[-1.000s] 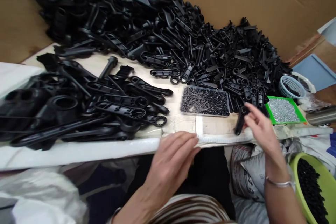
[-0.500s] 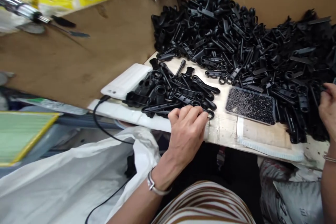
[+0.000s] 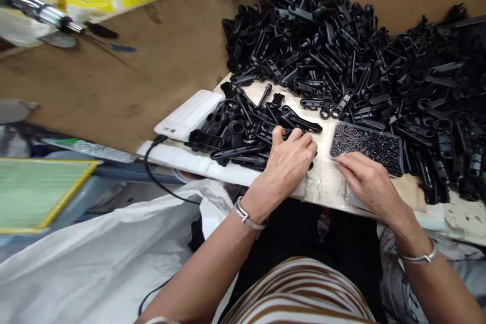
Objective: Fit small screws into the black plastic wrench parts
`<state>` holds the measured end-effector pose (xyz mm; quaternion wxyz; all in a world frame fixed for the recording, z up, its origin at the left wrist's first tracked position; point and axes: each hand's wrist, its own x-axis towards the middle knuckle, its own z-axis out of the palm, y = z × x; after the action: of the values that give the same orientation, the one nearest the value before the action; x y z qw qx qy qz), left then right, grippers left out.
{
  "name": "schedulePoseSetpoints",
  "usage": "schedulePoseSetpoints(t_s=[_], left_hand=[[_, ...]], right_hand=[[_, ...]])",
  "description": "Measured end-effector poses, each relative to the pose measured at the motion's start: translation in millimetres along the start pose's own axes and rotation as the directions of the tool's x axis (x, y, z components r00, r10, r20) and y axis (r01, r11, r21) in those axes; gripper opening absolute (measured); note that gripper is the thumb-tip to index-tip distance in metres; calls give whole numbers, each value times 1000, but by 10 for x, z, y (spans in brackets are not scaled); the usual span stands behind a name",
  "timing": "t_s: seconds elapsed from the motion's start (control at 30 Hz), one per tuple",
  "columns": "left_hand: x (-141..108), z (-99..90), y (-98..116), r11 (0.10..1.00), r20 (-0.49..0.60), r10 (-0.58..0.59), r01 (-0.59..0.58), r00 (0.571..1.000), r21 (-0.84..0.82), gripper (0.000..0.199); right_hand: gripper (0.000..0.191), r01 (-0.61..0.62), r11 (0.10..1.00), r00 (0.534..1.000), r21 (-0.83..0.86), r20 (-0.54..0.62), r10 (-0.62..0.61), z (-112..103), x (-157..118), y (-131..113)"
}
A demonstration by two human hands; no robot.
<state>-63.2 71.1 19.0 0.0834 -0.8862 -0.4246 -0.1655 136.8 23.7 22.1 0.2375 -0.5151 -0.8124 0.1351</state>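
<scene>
My left hand (image 3: 290,156) is closed with curled fingers over the near edge of a small heap of black plastic parts (image 3: 237,129). A dark end of one black plastic part peeks out beside the fingers; the rest of it is hidden under the hand. My right hand (image 3: 366,179) has thumb and fingers pinched together at the near left corner of a clear shallow box (image 3: 401,157) full of tiny dark pieces. Whatever sits in that pinch is too small to make out.
A large pile of black plastic parts (image 3: 322,35) covers the back and right of the table against cardboard. Left of the small heap lies a white device (image 3: 188,114) with a black cable (image 3: 152,172). A metal screwdriver-like tool (image 3: 49,15) hangs at upper left. White sheeting (image 3: 114,248) drapes below.
My right hand has come left from the large pile at the right edge to the front of the clear box. My left hand has shifted slightly up and right in view, over the small heap.
</scene>
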Motion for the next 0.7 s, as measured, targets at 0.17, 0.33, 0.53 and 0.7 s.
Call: schedulePoseSetpoints(t_s=[0.17,0.33,0.53,0.7], left_hand=[[66,23,-166,989,-3,60,-60,998,-133,22],[74,10,-208,974,-258,37,-92,965,-205,13],[-21,-14,307,957,-460,236,-287,856,-43,14],[-132,45,605,911,-381,281,-370,881,-182,13]], right_hand=[[24,-57,987,995,153,-73,68,-17,-122,3],[17,-321,835,903,446,-121,412,-139,-368,37],[48,-397,304,804,866,169,570,-6,-446,-50],[41,-369,154,779,917,215,589,42,-505,-24]])
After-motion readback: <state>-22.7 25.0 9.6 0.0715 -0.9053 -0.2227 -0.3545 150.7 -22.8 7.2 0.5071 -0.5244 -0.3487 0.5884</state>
